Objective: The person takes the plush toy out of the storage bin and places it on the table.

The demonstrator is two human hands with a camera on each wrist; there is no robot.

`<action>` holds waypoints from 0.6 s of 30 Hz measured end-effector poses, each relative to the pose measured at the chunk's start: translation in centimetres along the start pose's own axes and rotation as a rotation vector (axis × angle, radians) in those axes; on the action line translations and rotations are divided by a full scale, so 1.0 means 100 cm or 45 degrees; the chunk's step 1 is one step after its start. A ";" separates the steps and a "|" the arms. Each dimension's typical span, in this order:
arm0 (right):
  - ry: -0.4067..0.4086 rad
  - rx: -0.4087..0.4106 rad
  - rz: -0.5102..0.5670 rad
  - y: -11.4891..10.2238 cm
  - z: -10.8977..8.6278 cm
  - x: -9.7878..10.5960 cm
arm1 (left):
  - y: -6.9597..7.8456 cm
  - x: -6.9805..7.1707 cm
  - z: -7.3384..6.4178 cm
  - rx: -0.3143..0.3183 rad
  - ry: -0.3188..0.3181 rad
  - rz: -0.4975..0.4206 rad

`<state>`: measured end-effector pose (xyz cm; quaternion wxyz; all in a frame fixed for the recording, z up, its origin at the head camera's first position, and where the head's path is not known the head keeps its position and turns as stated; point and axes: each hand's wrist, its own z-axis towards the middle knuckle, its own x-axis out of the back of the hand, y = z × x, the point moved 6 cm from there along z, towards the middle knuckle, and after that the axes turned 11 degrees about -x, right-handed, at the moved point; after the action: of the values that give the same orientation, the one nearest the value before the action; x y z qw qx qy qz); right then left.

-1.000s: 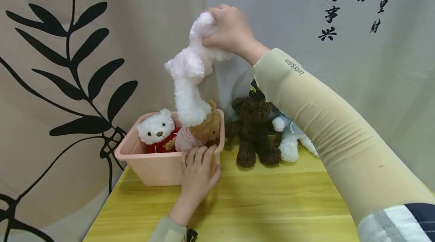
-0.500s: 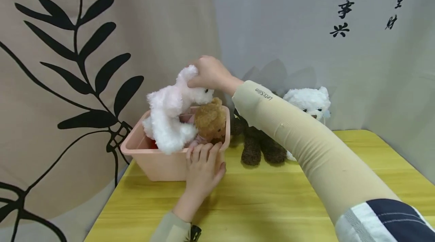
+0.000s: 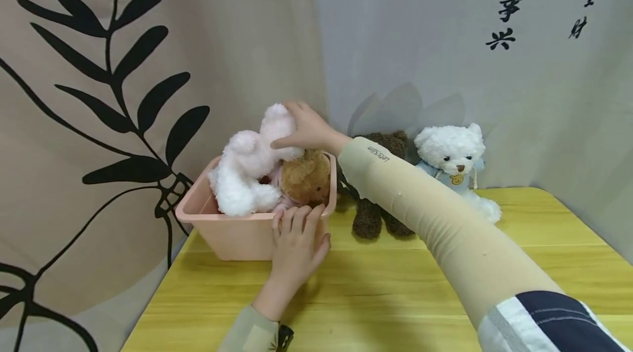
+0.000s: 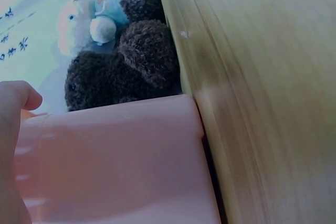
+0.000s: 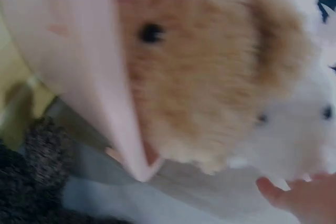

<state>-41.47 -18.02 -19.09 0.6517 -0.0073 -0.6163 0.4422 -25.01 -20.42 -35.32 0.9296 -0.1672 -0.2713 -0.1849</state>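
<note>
Change since earlier frame: the white plush (image 3: 242,173) sits lower in the pink bin (image 3: 232,239); the right hand (image 3: 311,129) has descended with it, and its thumb now stands away from the fingers.
White plush: inside the bin, lower part behind the front rim, upper end above rim level, just beside the brown bear (image 3: 301,179).
Long axis: bent, rising from the bin's left front toward its right back.
Right hand: nearer hand; thumb and fingers spread at the plush's upper end, no grip evident. From these fingers the body lies left and below.
Left hand (image 3: 295,250): fingers hooked over the front rim near its right corner, thumb spread.
Bin: at the back-left corner of the worktop (image 3: 395,286).
Room: open above the left and back rims; on the right, the dark bear (image 3: 368,217) sits close, near the worktop's back edge.
</note>
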 end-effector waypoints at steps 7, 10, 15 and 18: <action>0.038 0.112 0.009 0.014 -0.003 -0.024 | 0.003 -0.001 -0.001 0.012 -0.024 0.004; 0.088 0.107 0.014 0.015 -0.004 -0.023 | 0.005 -0.001 -0.001 0.004 -0.011 -0.001; 0.163 0.109 -0.021 0.005 0.001 0.001 | 0.004 -0.002 0.000 0.005 -0.010 -0.018; 0.216 0.143 -0.025 -0.006 0.005 0.027 | 0.001 -0.002 0.000 0.011 -0.002 -0.029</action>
<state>-41.94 -17.02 -16.51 0.7052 -0.0022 -0.5332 0.4673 -25.09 -20.33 -35.47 0.9280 -0.1601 -0.2746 -0.1942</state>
